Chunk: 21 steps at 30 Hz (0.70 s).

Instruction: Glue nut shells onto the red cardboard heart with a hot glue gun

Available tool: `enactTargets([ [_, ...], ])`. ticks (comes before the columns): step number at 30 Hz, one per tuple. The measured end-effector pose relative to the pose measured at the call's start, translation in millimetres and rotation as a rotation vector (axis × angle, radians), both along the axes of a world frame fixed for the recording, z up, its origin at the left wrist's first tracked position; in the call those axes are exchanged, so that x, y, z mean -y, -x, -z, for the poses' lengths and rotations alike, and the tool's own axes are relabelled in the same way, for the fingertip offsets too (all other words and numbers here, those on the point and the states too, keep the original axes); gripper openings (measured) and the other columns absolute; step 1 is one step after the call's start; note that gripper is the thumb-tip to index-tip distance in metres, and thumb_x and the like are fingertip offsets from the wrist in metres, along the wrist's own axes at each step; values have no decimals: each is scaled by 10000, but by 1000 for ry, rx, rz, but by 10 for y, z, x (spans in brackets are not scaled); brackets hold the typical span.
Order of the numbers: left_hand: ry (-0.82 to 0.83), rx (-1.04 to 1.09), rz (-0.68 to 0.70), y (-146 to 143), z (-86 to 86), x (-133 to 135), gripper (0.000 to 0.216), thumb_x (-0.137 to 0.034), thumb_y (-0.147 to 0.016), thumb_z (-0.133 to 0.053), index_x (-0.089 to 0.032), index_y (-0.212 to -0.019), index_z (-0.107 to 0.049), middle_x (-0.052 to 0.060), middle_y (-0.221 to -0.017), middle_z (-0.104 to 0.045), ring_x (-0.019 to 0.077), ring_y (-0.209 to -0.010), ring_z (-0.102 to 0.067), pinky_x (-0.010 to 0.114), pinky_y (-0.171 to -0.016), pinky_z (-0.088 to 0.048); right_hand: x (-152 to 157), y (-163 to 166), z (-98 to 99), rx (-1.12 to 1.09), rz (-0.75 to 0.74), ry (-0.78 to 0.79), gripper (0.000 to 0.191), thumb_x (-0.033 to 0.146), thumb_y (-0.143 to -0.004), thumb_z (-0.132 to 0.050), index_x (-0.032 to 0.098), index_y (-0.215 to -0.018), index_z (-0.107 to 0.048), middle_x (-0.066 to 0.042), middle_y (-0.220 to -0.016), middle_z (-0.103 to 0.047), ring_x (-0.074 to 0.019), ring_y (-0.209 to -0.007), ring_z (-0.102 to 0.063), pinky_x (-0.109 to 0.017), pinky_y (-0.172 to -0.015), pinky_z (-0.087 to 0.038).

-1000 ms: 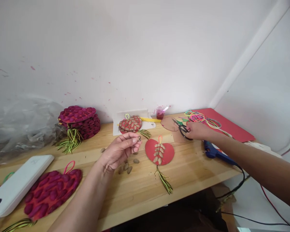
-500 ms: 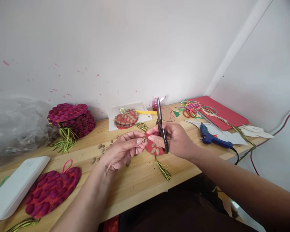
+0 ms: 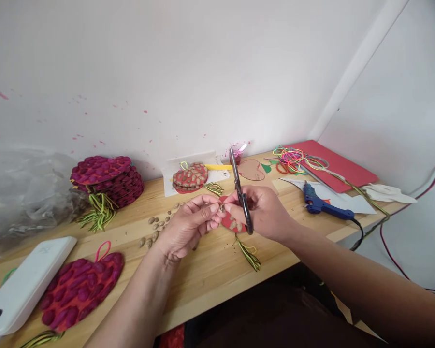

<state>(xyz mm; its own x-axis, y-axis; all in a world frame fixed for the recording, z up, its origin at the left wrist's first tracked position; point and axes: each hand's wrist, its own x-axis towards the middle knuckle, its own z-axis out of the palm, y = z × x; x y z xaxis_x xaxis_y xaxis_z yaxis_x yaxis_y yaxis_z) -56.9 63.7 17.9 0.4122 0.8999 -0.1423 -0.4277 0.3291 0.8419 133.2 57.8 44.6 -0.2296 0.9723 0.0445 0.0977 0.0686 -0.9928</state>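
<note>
My left hand (image 3: 188, 227) pinches a small brown seed (image 3: 221, 208) between thumb and fingertips, held above the wooden table (image 3: 210, 275). My right hand (image 3: 264, 212) grips black scissors (image 3: 239, 191), blades pointing up and away, and its fingertips touch the same seed. Right beneath both hands lies a red heart-shaped card (image 3: 232, 221) with seeds glued on and a green-yellow tassel (image 3: 249, 253) trailing toward me. Several loose seeds (image 3: 155, 227) are scattered just left of my left hand.
A magenta heart (image 3: 78, 289) and a white device (image 3: 25, 282) lie front left. A stack of magenta hearts (image 3: 107, 178) and a plastic bag (image 3: 25, 193) sit back left. A blue glue gun (image 3: 321, 205), coloured cords (image 3: 293, 159) and red sheet (image 3: 333, 164) are right.
My right hand picked up the scissors from the back right and brought them to the seed in my left hand. The two hands now meet over the red heart.
</note>
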Motion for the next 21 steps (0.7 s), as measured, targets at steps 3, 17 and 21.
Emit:
enactTargets([
  [3, -103, -49, -92, -35, 4, 11, 282, -259, -677, -920, -148, -863, -740, 17, -728, -709, 87, -640, -637, 179, -626, -522, 15, 32, -41, -72, 25, 137, 192, 238, -673, -808, 174, -811, -691, 56, -481, -579, -99, -417, -509, -214, -403, -397],
  [17, -703, -477, -460, -100, 64, 137, 200, -127, -759, -824, -224, -930, -788, 44, -935, -742, 188, -904, -657, 291, -912, -512, 49, 120, 36, -307, 50, 284, 181, 282, -681, -770, 177, -668, -624, 28, -587, -637, -88, -415, -555, -218, -413, -352],
  [21, -657, -441, -488, -106, 83, 150, 227, -117, -731, -841, -232, -922, -802, 50, -934, -744, 201, -926, -658, 301, -943, -505, 76, 140, 27, -343, 21, 287, 204, 320, -713, -758, 174, -646, -631, 36, -514, -601, -81, -406, -527, -220, -432, -354],
])
